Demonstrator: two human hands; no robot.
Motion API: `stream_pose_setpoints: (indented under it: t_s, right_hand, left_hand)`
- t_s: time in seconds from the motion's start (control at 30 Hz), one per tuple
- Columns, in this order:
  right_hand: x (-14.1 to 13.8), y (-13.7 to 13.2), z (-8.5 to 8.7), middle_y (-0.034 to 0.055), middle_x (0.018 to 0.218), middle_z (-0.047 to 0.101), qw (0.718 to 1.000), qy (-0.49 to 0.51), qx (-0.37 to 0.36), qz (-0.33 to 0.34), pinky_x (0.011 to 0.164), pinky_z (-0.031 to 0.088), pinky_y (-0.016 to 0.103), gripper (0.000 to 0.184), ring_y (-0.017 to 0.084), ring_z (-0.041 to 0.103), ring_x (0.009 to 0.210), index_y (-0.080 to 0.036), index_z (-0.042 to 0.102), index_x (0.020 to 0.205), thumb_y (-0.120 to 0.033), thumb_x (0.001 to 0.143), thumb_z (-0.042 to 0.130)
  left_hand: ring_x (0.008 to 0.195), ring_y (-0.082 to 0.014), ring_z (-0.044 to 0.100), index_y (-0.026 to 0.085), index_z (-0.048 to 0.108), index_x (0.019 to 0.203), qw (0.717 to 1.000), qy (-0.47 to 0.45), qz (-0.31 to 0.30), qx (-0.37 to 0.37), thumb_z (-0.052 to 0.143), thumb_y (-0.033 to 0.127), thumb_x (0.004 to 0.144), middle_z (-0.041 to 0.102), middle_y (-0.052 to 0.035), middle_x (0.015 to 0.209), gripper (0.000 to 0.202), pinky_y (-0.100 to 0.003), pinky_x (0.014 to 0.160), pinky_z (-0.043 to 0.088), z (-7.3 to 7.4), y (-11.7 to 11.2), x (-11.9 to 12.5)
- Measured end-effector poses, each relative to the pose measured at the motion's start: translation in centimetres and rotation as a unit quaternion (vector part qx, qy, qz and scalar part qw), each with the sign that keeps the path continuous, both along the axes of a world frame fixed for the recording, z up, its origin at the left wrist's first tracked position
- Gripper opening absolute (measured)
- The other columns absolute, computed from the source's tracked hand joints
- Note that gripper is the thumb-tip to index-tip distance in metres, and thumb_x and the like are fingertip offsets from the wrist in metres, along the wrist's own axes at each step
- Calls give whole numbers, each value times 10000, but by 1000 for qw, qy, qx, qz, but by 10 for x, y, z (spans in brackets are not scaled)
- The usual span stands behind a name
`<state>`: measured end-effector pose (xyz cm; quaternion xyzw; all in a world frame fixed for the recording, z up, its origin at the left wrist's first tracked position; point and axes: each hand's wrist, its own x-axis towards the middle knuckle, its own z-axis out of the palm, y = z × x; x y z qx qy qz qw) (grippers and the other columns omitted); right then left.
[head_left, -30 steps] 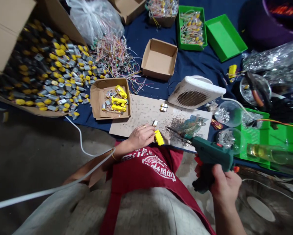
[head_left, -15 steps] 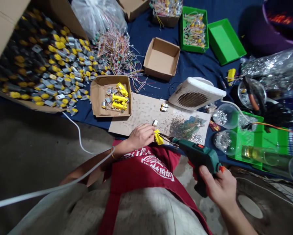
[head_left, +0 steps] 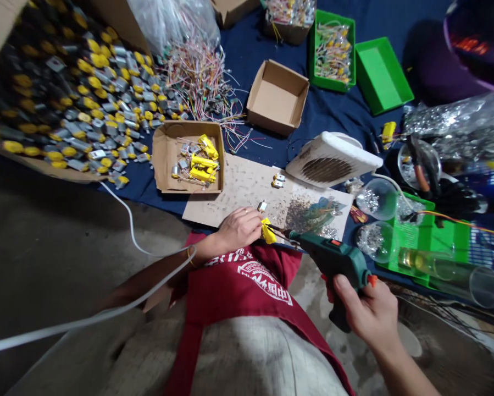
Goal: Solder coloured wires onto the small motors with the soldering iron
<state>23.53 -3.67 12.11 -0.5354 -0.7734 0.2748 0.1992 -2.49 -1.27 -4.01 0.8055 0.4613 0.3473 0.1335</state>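
Our left hand (head_left: 238, 230) pinches a small yellow plastic motor gearbox (head_left: 267, 231), fingers together, at the lower edge of a speckled cardboard sheet (head_left: 230, 187). Our right hand (head_left: 368, 313) clamps a green hot-glue gun (head_left: 333, 263), its nozzle just beside the gearbox. White Chinese lettering on our red apron (head_left: 247, 291) reads 中国 in part.

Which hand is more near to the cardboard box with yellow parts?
Left. The left hand is below the box, apart from it; the right hand is farther, lower right, holding a glue gun.

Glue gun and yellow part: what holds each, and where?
Right hand grips the hot glue gun by its handle; left fingertips pinch the yellow plastic part's edge.
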Motion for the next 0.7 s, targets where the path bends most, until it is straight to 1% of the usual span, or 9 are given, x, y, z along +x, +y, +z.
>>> stream_pose_setpoints:
  t_s: [0.17, 0.37, 0.7]
  right_hand:
    - [-1, 1, 0, 8, 451, 589, 1000, -6, 0, 5, 436, 410, 231, 515, 111, 550, 380, -203, 601, 519, -385, 1001, 579]
    - [0, 2, -1, 19, 439, 576, 1000, -17, -16, -7, 436, 415, 243, 540, 125, 553, 379, -196, 622, 531, -462, 998, 567]
    - [-8, 7, 4, 24, 423, 559, 999, -17, -30, -18, 378, 374, 241, 610, 122, 521, 354, -201, 595, 480, -552, 978, 563]
  left_hand:
    - [839, -180, 667, 174, 640, 767, 1000, 9, 2, -11, 547, 118, 917, 733, -46, 870, 185, -315, 772, 518, 0, 0, 1]
    - [829, -185, 669, 173, 642, 769, 1000, 13, 7, -3, 550, 115, 908, 736, -46, 874, 177, -319, 766, 516, -1, -1, 0]
    - [866, -198, 680, 175, 657, 794, 1000, 10, 2, -13, 558, 116, 898, 741, -54, 901, 155, -336, 794, 521, -2, 0, 0]
